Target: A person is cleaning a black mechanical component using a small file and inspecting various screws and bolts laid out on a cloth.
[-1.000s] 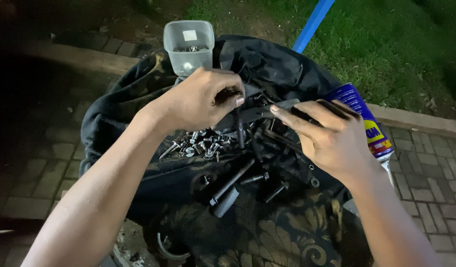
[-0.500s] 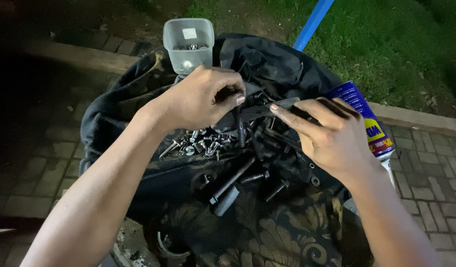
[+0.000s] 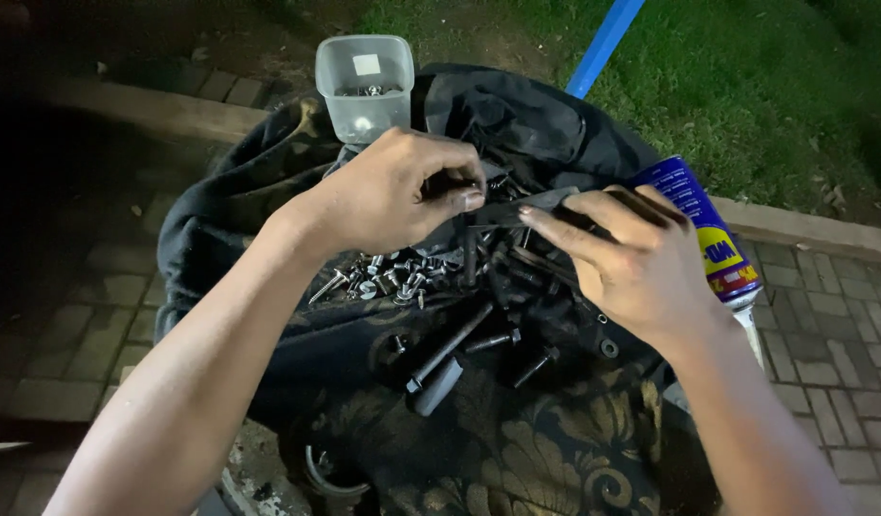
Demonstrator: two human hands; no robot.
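Both hands meet over a dark cloth [image 3: 517,449] spread across a round support, with loose hardware scattered on it. The left hand [image 3: 392,196] has its fingers closed in a pinch on a small dark part [image 3: 450,183], too shadowed to identify, held just above a pile of screws [image 3: 388,280]. The right hand [image 3: 641,268] grips a flat dark strip [image 3: 526,208] between thumb and curled fingers, its near end reaching toward the left hand's pinch. The step in hand looks like fitting or turning the small part at the end of that strip. The next move would probably call for steady alignment of the two pieces and a careful twist, since the light is poor and the parts are small. Several black bolts [image 3: 483,342] lie on the cloth below the hands. A clear plastic tub [image 3: 364,86] stands behind them, and a blue spray can [image 3: 708,229] lies at the right, beside the right wrist.
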